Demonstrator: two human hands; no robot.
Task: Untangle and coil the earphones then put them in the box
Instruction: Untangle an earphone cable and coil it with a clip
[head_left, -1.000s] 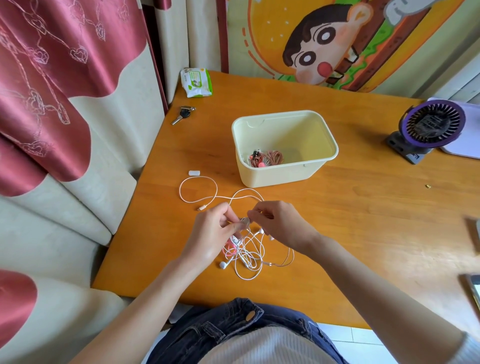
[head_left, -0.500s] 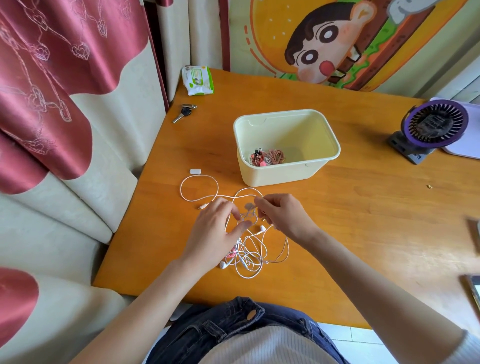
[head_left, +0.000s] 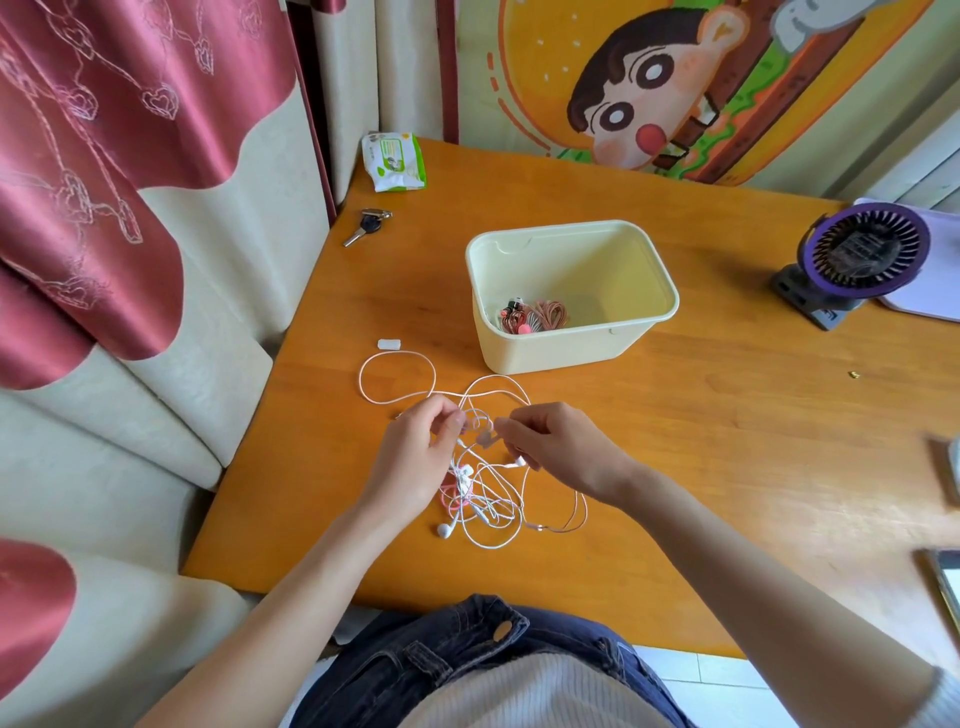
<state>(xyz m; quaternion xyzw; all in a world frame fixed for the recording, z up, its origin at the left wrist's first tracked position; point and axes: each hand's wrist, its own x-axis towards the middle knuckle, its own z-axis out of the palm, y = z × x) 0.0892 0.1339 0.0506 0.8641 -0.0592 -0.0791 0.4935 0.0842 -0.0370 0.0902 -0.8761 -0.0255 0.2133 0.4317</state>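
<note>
Pinching thin, floppy white earphones (head_left: 488, 499) between both hands (head_left: 415, 457) (head_left: 558, 449), fingers closed on cord strands, gently, never yanking knots.

Bare worktop (head_left: 727, 441) lies open right of the box (head_left: 550, 353). Left of it, white cable loops (head_left: 397, 376) and a small white piece (head_left: 388, 344) lie across the way. The fan (head_left: 852, 265) stands at the far right.

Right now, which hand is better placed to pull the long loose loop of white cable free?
Left hand, likely: the loose loop lies just beyond it; the right hand is farther away.
</note>
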